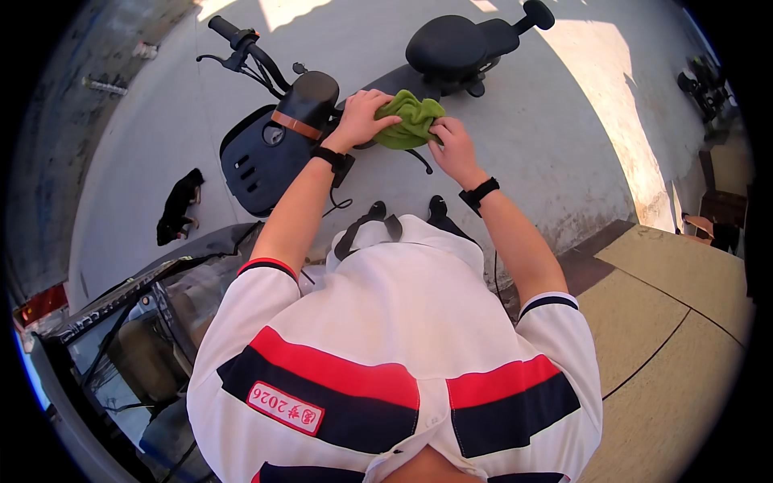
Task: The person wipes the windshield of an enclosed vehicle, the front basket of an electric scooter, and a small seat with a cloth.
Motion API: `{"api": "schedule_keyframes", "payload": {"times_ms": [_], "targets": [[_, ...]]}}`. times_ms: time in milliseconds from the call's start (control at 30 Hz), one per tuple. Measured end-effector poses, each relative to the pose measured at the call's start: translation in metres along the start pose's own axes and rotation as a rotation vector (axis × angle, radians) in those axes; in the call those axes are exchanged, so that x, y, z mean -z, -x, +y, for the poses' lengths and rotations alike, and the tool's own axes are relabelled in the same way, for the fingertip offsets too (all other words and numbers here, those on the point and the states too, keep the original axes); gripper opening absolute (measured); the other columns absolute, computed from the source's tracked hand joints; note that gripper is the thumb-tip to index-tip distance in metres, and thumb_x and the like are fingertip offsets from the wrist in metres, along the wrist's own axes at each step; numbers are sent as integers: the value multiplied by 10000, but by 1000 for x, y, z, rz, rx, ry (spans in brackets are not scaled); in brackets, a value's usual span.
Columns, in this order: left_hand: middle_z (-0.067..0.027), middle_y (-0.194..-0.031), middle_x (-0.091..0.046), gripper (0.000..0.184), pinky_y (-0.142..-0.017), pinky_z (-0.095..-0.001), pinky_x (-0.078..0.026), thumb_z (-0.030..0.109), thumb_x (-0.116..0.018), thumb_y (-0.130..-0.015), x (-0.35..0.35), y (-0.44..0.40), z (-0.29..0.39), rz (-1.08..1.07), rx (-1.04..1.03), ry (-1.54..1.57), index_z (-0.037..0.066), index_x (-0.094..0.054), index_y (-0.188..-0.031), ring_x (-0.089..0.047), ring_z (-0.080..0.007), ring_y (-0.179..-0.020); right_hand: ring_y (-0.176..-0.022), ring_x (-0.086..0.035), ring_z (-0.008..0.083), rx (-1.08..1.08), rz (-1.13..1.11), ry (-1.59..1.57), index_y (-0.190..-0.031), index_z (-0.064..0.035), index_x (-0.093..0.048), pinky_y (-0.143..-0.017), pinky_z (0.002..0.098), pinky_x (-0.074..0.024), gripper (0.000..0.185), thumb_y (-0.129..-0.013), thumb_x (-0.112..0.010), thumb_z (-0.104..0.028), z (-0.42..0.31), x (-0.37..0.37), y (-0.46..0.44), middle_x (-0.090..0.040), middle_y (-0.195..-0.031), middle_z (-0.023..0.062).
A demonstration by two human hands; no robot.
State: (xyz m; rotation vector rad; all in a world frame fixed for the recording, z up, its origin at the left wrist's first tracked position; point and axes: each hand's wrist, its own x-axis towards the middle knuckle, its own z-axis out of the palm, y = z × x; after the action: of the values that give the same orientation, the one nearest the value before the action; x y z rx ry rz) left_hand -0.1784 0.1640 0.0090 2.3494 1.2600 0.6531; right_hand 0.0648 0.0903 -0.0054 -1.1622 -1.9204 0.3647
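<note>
A bunched green cloth [409, 121] is held between my two hands, above the dark frame of a scooter. My left hand [362, 119] grips the cloth's left side, thumb over it, close to the scooter's round black front part [310, 97]. At the cloth's right edge, my right hand [456, 149] pinches it with curled fingers. The scooter's black seat [447, 48] lies beyond the cloth to the right, and its handlebar grip [224, 29] is at the upper left. Black bands circle both wrists.
A black dog [181, 207] lies on the grey floor at the left. A vehicle with a windshield [149, 354] stands at the lower left. Tan panels [644, 322] are at the right. A cable [336, 204] hangs below the scooter's front.
</note>
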Motion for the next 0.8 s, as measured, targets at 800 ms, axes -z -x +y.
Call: {"api": "schedule_keyframes", "payload": {"times_ms": [800], "targets": [[-147, -985, -671, 203, -758, -332, -515, 17, -625, -905, 55, 106, -24, 99, 195, 331, -4, -628, -1107, -648, -294, -861, -772, -648, 287, -202, -79, -29, -1025, -54, -611, -676, 389, -518, 237, -856, -730, -170, -53, -40, 0, -658, -859, 98]]}}
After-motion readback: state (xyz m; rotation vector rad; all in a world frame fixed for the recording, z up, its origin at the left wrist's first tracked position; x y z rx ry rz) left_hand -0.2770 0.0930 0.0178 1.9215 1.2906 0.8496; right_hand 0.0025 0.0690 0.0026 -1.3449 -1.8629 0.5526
